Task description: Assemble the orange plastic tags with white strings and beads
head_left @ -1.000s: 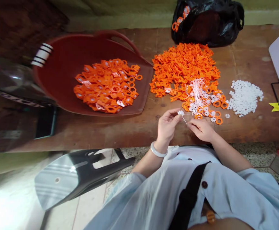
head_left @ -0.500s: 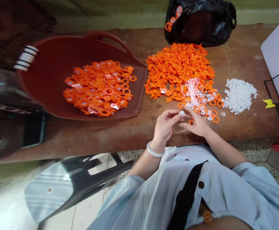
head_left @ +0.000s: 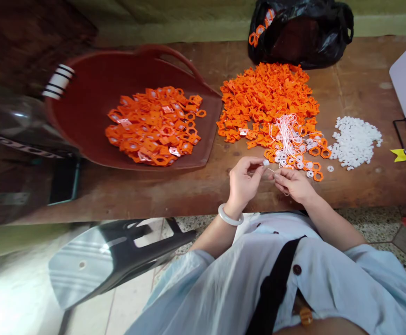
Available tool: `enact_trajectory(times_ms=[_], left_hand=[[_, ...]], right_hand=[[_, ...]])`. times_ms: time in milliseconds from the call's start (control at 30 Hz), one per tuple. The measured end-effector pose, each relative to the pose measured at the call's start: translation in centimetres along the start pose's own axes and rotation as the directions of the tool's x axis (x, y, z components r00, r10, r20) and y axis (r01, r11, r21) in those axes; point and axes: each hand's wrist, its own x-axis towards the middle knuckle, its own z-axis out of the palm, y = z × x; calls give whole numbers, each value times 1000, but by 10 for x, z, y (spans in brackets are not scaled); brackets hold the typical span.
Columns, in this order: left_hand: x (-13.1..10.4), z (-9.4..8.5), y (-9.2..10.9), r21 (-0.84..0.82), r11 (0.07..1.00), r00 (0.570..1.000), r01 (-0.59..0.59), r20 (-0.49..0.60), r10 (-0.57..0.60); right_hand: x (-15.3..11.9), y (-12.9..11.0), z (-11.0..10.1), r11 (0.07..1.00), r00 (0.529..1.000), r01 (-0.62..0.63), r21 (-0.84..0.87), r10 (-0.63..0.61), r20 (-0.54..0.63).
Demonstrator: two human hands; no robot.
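Observation:
Between thumb and fingertips my left hand (head_left: 245, 181) pinches a small white piece (head_left: 266, 163). A thin white string (head_left: 271, 170) runs from that piece to my right hand (head_left: 293, 184), whose closed fingers grip it. Just beyond my hands lies a bundle of pinkish-white strings (head_left: 287, 135), among white discs (head_left: 309, 174) and orange hexagonal rings (head_left: 318, 176). Behind the bundle spreads a large pile of orange pieces (head_left: 269, 95). Small white pieces (head_left: 355, 142) form a heap to the right.
A dark red basket (head_left: 84, 93) with orange pieces inside lies on the wooden table (head_left: 196, 190) at the left. A black plastic bag (head_left: 304, 37) stands at the back. A phone (head_left: 63, 181) is at the left, and a grey chair (head_left: 119, 251) is below the table edge.
My right hand has closed its fingers on the string and drawn it out to the right of the white piece. The whole view has shifted slightly, so the table things appear farther right.

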Motion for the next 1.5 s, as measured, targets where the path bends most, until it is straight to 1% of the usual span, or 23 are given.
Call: enact_trajectory(times_ms=[33,100,167,233,267,333,467,533,567,633,700,767,833,867,933,1067,1133,1200,1267,1333,1400,1433,1500], left_hand=[[0,-1,-1,11,1000,1000,-17,5,17],[0,-1,0,17,999,998,-33,51,32],[-2,-1,3,-1,1000,990,-29,137,29],[-5,0,8,-45,999,974,-20,223,30],[-7,1,11,-76,997,968,-18,249,36],[-10,1,16,-133,991,966,-15,255,49],[-13,0,20,-157,986,984,-51,161,76],[-12,-2,19,-106,990,989,-91,110,103],[-11,-3,18,-72,991,989,-111,89,117],[-9,-6,16,-5,989,987,-148,57,148],[-7,-9,15,40,984,983,-173,67,170],[-5,-11,15,50,983,976,-178,140,170],[-6,-11,18,17,986,961,-166,228,158],[-7,-11,20,-10,988,953,-157,261,154],[-10,-11,24,-58,988,947,-140,283,151],[-13,-10,27,-80,984,967,-158,191,171],[-11,-12,25,-58,980,972,-192,125,198],[-9,-14,21,-16,977,974,-213,79,213],[-6,-15,17,27,977,974,-212,84,209],[-6,-15,16,27,979,970,-200,144,194],[-8,-14,18,-25,982,956,-187,223,188],[-9,-12,19,-60,982,950,-179,249,188],[-13,-11,23,-119,980,949,-161,254,187]], right_hand=[[-3,-3,-2,984,995,74,-161,-85,-61],[-7,-9,-4,852,947,208,-481,-299,-119],[-8,-14,-7,665,884,299,-684,-463,-63],[-5,-17,-10,542,847,354,-763,-532,15],[-2,-18,-11,519,838,365,-773,-545,30],[4,-17,-14,537,839,364,-761,-544,17],[11,-6,-11,658,872,357,-663,-488,-16],[8,2,-5,684,887,353,-638,-462,-5],[5,6,-2,674,892,350,-651,-452,12],[-3,9,3,588,893,358,-726,-444,81],[-12,6,4,441,877,376,-815,-453,159],[-16,-4,1,310,849,383,-870,-489,199],[-15,-15,-5,240,820,371,-897,-538,195],[-12,-19,-9,232,809,367,-901,-558,186],[-3,-22,-14,276,802,372,-886,-576,157],[7,-5,-11,440,836,394,-807,-536,117],[2,5,-3,434,853,396,-810,-499,150],[-9,8,5,363,851,421,-831,-474,224],[-20,0,9,273,826,462,-844,-478,298],[-26,-16,7,216,796,473,-854,-520,310],[-24,-32,0,227,784,451,-863,-562,262],[-20,-37,-5,261,787,442,-858,-573,231],[-9,-39,-13,379,805,439,-815,-568,170]])
